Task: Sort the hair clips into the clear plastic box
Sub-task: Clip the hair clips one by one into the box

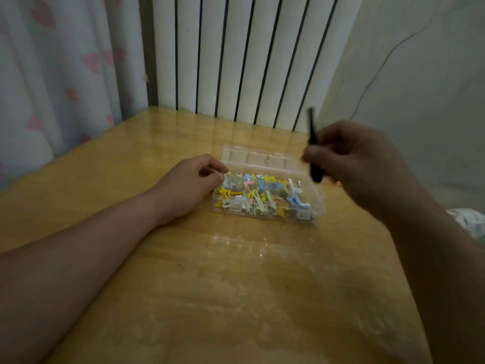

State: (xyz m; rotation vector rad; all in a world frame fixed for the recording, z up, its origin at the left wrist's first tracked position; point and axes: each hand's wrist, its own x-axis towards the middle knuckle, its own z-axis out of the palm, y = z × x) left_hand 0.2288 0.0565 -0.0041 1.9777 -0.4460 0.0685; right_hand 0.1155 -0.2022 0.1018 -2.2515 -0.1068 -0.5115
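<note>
One clear plastic box (267, 164), many hair clips (262, 195), one black clip (312, 143), two hands

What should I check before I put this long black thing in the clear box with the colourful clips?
1. Lid open: ok. The clear plastic box has its lid folded back.
2. Box held steady: ok. The left hand rests at its left edge.
3. Grip on the long black clip: ok. The right hand pinches it, raised above the box's right end.
4. Free room inside: cannot tell. The pastel yellow, blue, pink and white hair clips look crowded.
5. What the black item is exactly: cannot tell, it is blurred.
6. Loose clips left on the wooden table: none seen, ok.
</note>
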